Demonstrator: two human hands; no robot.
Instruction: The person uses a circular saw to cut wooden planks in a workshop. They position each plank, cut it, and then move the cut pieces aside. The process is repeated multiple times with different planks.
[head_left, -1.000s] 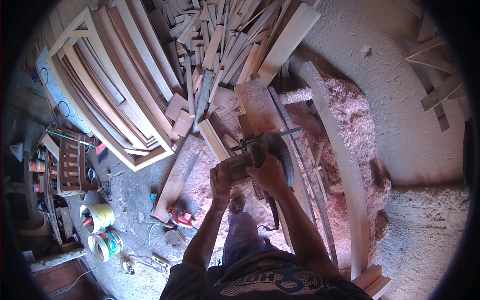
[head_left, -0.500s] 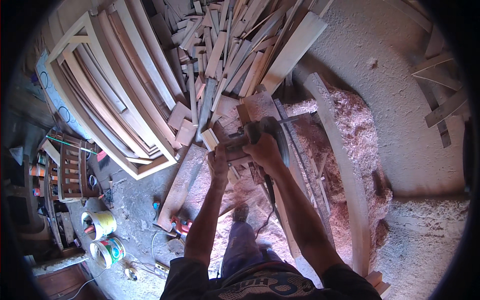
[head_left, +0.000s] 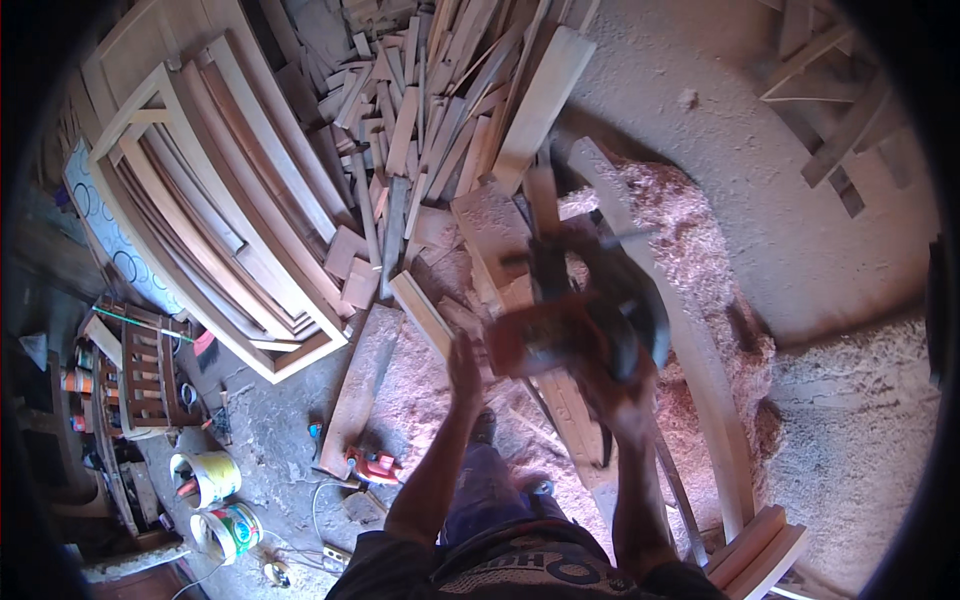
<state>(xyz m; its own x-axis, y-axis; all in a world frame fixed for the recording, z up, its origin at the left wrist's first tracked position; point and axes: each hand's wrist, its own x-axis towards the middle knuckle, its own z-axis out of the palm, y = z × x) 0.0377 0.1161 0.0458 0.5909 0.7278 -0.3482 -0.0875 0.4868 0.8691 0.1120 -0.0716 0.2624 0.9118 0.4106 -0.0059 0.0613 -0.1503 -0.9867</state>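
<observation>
The circular saw (head_left: 560,335) is held up ahead of the body and right of its midline, its outline blurred. Its handle is gripped by the right hand (head_left: 627,400), whose fingers are wrapped round it, though their exact placing is lost in the blur. The left hand (head_left: 465,372) is seen with its fingers straightened and closed round nothing; it is placed just beside the red end of the motor housing (head_left: 515,340), and whether that end is touched cannot be told.

The right hand is thus the nearer one, set behind the saw on the body's side. The motor's long axis is laid crosswise, its red end turned toward the left hand and the round guard (head_left: 640,305) toward the right. The saw is overlapped in view with a pale plank (head_left: 572,425), whose length is directed away from the body, roughly square to the motor; whether the two are in contact cannot be judged.

Beyond the left fingers, a narrow wooden block (head_left: 422,312) is laid slantwise. On the right, a long board (head_left: 705,400) is bordered by heaped shavings (head_left: 690,225). Farther out, a pile of offcuts (head_left: 405,130) is found ahead, and a wooden frame (head_left: 312,358) is stood to the left.
</observation>
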